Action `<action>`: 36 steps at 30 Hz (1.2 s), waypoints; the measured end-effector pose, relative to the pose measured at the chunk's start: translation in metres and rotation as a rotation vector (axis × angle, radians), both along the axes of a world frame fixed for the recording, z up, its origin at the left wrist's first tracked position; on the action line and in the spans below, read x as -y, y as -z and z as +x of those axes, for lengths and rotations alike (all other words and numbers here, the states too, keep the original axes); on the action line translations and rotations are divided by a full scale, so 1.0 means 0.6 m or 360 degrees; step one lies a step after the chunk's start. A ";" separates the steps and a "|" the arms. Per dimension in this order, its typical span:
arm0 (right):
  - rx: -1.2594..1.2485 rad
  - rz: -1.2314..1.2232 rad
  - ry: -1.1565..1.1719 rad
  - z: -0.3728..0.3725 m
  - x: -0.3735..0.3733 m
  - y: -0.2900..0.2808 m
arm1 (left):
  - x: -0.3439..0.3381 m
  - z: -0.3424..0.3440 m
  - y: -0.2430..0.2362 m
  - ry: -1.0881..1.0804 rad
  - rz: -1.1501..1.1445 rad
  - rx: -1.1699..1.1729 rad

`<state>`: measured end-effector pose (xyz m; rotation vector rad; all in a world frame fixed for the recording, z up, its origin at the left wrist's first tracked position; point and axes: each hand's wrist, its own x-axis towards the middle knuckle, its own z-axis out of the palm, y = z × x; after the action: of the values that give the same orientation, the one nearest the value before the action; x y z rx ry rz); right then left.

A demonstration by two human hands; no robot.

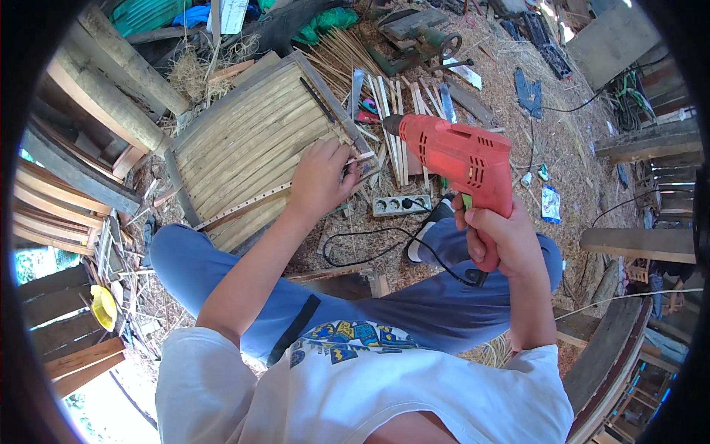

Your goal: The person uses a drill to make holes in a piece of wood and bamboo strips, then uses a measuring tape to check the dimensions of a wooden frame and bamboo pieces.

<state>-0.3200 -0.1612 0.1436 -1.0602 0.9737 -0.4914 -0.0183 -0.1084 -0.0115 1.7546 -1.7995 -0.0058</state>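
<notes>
My left hand (320, 174) rests at the right side of a slatted wooden panel (229, 137) in a grey frame, its fingers closed on a thin wooden strip (251, 201) with a row of small holes, lying across the panel. My right hand (497, 237) grips the handle of a red power drill (458, 155), raised to the right of the panel with its black chuck pointing left, above and beyond my left hand. The drill's black cord (399, 229) loops down over the ground between my legs.
A power strip (401, 205), thin wooden sticks (399, 166), a machine with a wheel (420, 48) and wood shavings lie ahead. Wooden posts (126, 96) stand at left, beams (636, 244) at right, a yellow plastic item (103, 307) lower left. Part of another person (673, 292) shows at far right.
</notes>
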 end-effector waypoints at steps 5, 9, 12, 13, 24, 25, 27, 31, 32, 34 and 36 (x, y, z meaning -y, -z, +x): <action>-0.0153 -0.0072 -0.0133 -0.002 -0.001 -0.024 | -0.011 0.002 0.004 -0.0071 -0.0053 0.0066; -0.0292 -0.0087 -0.0189 -0.019 -0.015 -0.046 | -0.018 -0.017 0.013 -0.0237 -0.0129 -0.0023; -0.0379 -0.0085 -0.0171 -0.014 -0.022 -0.064 | -0.021 -0.019 0.017 -0.0312 -0.0161 -0.0103; -0.0400 -0.0092 -0.0164 -0.013 -0.025 -0.070 | -0.022 -0.019 0.016 -0.0328 -0.0133 -0.0122; -0.0667 -0.0107 -0.0211 0.019 -0.046 -0.105 | -0.026 -0.011 0.015 -0.0345 -0.0053 -0.0223; -0.0678 -0.0113 -0.0205 0.022 -0.047 -0.107 | -0.026 -0.011 0.014 -0.0352 -0.0048 -0.0237; -0.0680 -0.0125 -0.0235 0.028 -0.048 -0.110 | -0.024 -0.011 0.011 -0.0353 -0.0046 -0.0261; -0.0714 -0.0100 -0.0194 0.045 -0.054 -0.111 | -0.023 -0.013 0.010 -0.0354 -0.0023 -0.0226; -0.0712 -0.0100 -0.0204 0.050 -0.054 -0.112 | -0.022 -0.012 0.010 -0.0352 -0.0034 -0.0213; -0.0715 -0.0100 -0.0211 0.055 -0.053 -0.113 | -0.021 -0.012 0.012 -0.0331 -0.0060 -0.0176; -0.0757 -0.0103 -0.0229 0.059 -0.052 -0.113 | -0.021 -0.011 0.016 -0.0315 -0.0087 -0.0137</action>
<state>-0.2846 -0.1301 0.2115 -1.3279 1.2916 -0.1513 -0.0251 -0.0960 -0.0210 1.8571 -1.5456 0.0476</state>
